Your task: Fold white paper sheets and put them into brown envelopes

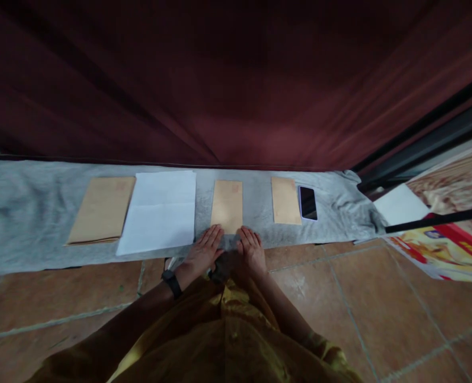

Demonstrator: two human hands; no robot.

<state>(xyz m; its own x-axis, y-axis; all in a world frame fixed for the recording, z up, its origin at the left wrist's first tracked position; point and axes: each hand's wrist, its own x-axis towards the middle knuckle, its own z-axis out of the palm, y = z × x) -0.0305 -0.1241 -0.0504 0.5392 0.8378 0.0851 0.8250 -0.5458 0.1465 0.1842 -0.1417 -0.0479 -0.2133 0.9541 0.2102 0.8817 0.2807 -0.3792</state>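
Observation:
Directly in front of me a brown paper envelope [227,202] lies flat on the grey cloth. My left hand [206,248] rests at its near left corner, fingers stretched out and flat. At the near right corner lies my right hand [252,251], its fingers also extended, touching or just beside the paper's edge. Left of them is a stack of white paper sheets [159,210], and beyond it a stack of larger brown envelopes [102,209]. To the right sits another small brown envelope [286,200], with a smartphone [308,203] in a light purple case beside it.
A grey cloth [255,213] covers the long narrow surface. Behind it hangs a dark red curtain [228,106]. On the right are a dark frame bar [439,218], a white sheet [402,205] and a colourful printed box [447,250]. Tiled floor [331,298] lies below.

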